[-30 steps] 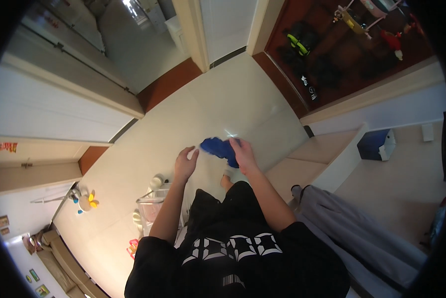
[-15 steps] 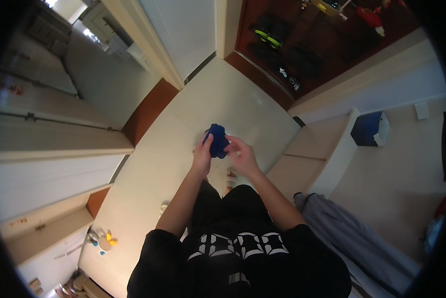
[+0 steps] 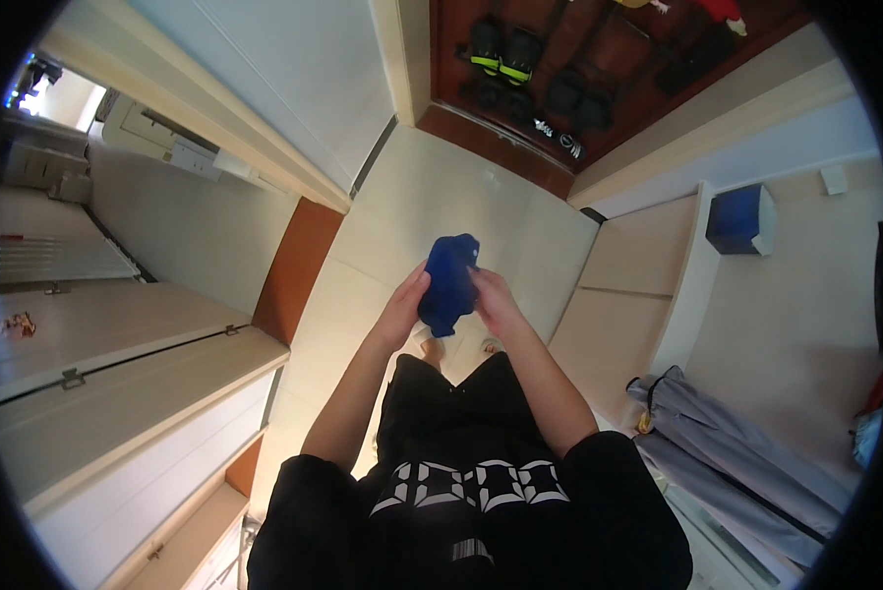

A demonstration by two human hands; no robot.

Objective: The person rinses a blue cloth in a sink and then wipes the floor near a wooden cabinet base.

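Observation:
A dark blue, soft-looking folded item (image 3: pixel 447 283) is held up in front of me, above the pale tiled floor (image 3: pixel 382 231). Its kind is not clear; it looks like folded cloth, with a small light spot near its upper right edge and a narrow end at the bottom. My left hand (image 3: pixel 402 309) grips its left edge, the thumb lying along the side. On the opposite edge, my right hand (image 3: pixel 496 301) is closed with its fingertips against the fabric, and some of those fingers are hidden behind it.
Pairs of dark shoes (image 3: pixel 505 59) lie beyond a brown threshold (image 3: pixel 496 147) ahead. At the right, a blue box (image 3: pixel 738 218) stands on a ledge above pale cabinet doors (image 3: pixel 638 256), with a grey garment (image 3: pixel 727 452) nearer me. Wooden doors (image 3: pixel 137 334) line the left.
The blue item has become longer and more spread out between my hands. My right hand has moved from its lower side to its right edge. The view has turned and shifted slightly.

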